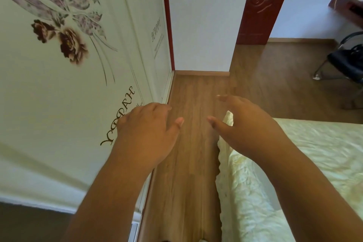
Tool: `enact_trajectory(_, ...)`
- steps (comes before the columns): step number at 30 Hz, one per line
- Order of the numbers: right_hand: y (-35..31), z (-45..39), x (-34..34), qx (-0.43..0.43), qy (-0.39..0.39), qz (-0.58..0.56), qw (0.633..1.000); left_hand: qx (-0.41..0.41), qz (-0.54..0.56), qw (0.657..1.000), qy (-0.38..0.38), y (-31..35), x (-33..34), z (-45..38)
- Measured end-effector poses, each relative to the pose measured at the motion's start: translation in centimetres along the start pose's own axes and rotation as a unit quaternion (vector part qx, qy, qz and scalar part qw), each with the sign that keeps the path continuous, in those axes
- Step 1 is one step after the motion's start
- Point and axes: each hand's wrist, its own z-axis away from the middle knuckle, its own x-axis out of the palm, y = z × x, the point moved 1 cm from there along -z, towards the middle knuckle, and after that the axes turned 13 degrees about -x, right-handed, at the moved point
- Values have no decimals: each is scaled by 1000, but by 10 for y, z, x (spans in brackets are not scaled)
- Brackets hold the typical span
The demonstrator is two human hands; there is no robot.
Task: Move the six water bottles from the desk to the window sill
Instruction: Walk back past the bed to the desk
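No water bottle, desk or window sill shows in the head view. Both my hands are held out in front of me above a narrow strip of wooden floor [188, 163]. My left hand [147, 131] hovers palm down with relaxed fingers and holds nothing. My right hand [245, 124] is also empty, its fingers spread loosely forward over the near corner of the bed.
A wardrobe [68, 84] with flower-printed sliding doors runs along the left. A bed [294, 173] with a pale quilted cover fills the lower right. Ahead stand a white wall, a dark red door frame [259, 4] and, at far right, a black chair [345, 61].
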Motion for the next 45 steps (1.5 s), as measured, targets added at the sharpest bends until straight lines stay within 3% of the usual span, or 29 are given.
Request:
enact_trajectory(8,23,-48,25,44,-19,-5,999,10,9,999,-41,7,29,-56)
enact_trajectory(17,18,-124,15,81,28,39,996,68,47,997,-5,12,15,-161)
enact_trajectory(26,12,-177,26,136,42,43,989,116,40,992,-35,6,18,-235)
enact_trajectory(35,30,-230,28,134,35,42,989,128,41,990,-49,13,31,-290)
enact_trajectory(45,98,-318,8,81,23,28,996,72,7,997,-27,60,40,-362)
